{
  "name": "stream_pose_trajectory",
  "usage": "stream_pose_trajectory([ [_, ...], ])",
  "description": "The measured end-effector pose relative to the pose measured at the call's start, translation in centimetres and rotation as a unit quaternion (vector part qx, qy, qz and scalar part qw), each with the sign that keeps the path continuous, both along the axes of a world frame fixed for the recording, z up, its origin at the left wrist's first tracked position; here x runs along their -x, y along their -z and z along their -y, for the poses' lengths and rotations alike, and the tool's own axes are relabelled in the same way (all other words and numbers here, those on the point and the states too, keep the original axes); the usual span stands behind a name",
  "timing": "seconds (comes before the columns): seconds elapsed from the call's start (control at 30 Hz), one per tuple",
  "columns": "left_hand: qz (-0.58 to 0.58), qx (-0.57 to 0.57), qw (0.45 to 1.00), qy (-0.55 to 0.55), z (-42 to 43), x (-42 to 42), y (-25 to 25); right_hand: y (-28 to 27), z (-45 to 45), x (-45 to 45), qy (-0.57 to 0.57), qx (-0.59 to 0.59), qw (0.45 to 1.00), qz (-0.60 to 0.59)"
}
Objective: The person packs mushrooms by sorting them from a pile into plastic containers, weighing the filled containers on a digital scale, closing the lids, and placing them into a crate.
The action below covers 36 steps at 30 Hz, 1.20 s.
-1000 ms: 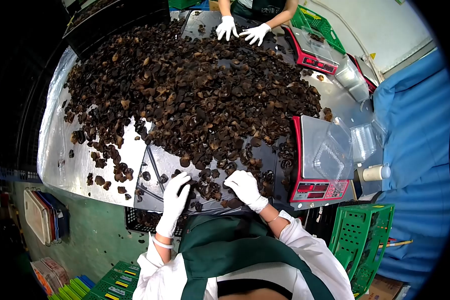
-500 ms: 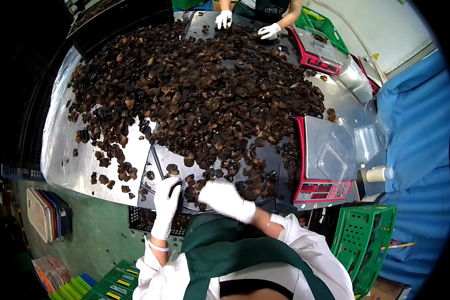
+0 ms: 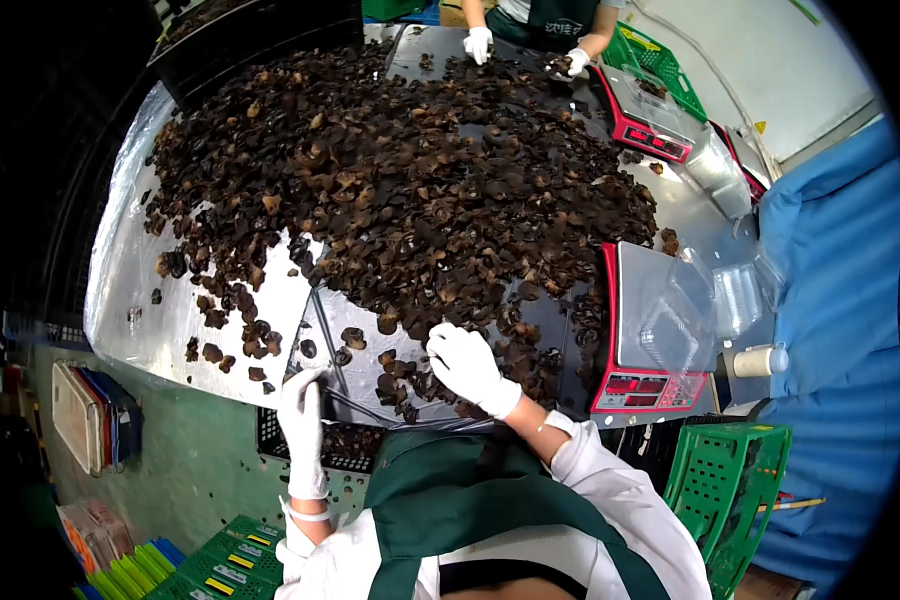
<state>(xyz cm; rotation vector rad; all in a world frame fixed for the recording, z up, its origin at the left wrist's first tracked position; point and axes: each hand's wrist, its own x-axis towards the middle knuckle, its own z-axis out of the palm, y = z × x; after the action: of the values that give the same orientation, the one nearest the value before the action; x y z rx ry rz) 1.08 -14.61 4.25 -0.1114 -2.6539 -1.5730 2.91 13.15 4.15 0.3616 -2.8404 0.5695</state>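
A broad heap of dark brown, curled wood ear mushrooms (image 3: 410, 200) covers most of the foil-like table (image 3: 150, 310). My right hand (image 3: 470, 370), in a white glove, is at the near edge of the heap. Its fingers are bent together beside some mushrooms, and what they hold, if anything, is hidden. Near the front edge, my gloved left hand (image 3: 302, 425) has its fingers drawn together over the table. I cannot make out anything in its fingertips. Several loose mushrooms (image 3: 353, 338) lie between the two hands.
A red scale (image 3: 650, 330) with a clear plastic box (image 3: 670, 325) stands on the right, a second scale (image 3: 650, 120) behind it. Across the table, a co-worker's gloved hand (image 3: 570, 65) holds mushrooms. A black crate (image 3: 350, 450) sits below the front edge, a green crate (image 3: 725, 490) lower right.
My right hand has moved forward and right, toward the heap. My left hand has shifted left and slightly back, its fingers now closer together. The co-worker's hand has lifted mushrooms.
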Motion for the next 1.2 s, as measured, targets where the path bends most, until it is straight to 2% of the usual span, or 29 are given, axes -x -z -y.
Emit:
stream_pose_trajectory([
  [0.07,0.030,-0.013,0.999,-0.031,0.7,-0.1,0.0,-4.0,1.7,-0.9,0.010,-0.010,0.982,0.189],
  [0.13,0.038,-0.013,0.999,-0.020,1.0,0.3,0.8,-4.5,5.3,-3.2,-0.153,0.156,0.965,0.142],
  [0.2,0.034,-0.049,0.998,-0.004,-0.1,0.6,0.5,-4.5,6.2,-4.0,-0.235,0.123,0.964,0.004],
  [0.23,0.009,0.001,0.999,0.038,-0.6,0.8,-0.1,-5.8,5.2,-2.6,-0.228,0.065,0.967,0.092],
  [0.27,-0.015,0.052,0.996,0.077,-1.0,0.8,-0.6,-6.6,2.9,-1.5,-0.167,0.109,0.974,0.103],
  [0.3,-0.007,0.059,0.994,0.096,-1.4,0.6,-0.1,-5.3,0.1,-1.0,-0.100,0.167,0.980,-0.042],
  [0.33,-0.030,0.086,0.988,0.129,-2.0,0.2,0.4,-7.8,-2.9,-1.1,-0.002,0.140,0.989,0.053],
  [0.37,-0.024,0.094,0.985,0.142,-2.7,-0.5,0.9,-6.0,-5.9,-2.2,0.081,0.182,0.979,-0.044],
  [0.43,-0.042,0.112,0.979,0.166,-4.4,-1.7,1.7,-3.3,-10.1,-6.2,0.240,0.197,0.949,-0.055],
  [0.47,-0.066,0.121,0.975,0.177,-5.3,-2.0,2.1,-2.9,-11.4,-8.2,0.251,0.202,0.947,-0.006],
  [0.53,-0.075,0.148,0.962,0.218,-6.8,-2.4,3.5,-1.3,-11.9,-11.2,0.248,0.161,0.955,0.013],
  [0.6,-0.058,0.124,0.957,0.254,-8.6,-2.6,3.4,0.5,-11.5,-13.1,0.258,0.077,0.960,0.082],
  [0.67,-0.067,0.092,0.946,0.302,-10.2,-2.5,3.3,1.2,-10.2,-13.5,0.223,0.069,0.967,0.099],
  [0.73,-0.114,0.092,0.916,0.373,-11.0,-2.3,3.0,0.6,-8.0,-13.1,0.136,0.064,0.982,0.113],
  [0.8,-0.122,0.130,0.887,0.425,-11.5,-2.2,2.4,0.7,-6.5,-12.7,0.077,0.069,0.992,0.074],
  [0.87,-0.130,0.206,0.867,0.435,-12.1,-1.9,1.6,0.5,-6.1,-11.5,0.075,0.034,0.994,0.068],
  [1.03,-0.185,0.226,0.836,0.465,-12.8,-1.3,2.5,-0.4,-5.7,-8.7,0.042,-0.072,0.988,0.131],
  [1.2,-0.229,0.250,0.823,0.456,-12.5,-1.7,3.4,1.5,-6.1,-9.7,-0.007,-0.078,0.995,0.059],
])
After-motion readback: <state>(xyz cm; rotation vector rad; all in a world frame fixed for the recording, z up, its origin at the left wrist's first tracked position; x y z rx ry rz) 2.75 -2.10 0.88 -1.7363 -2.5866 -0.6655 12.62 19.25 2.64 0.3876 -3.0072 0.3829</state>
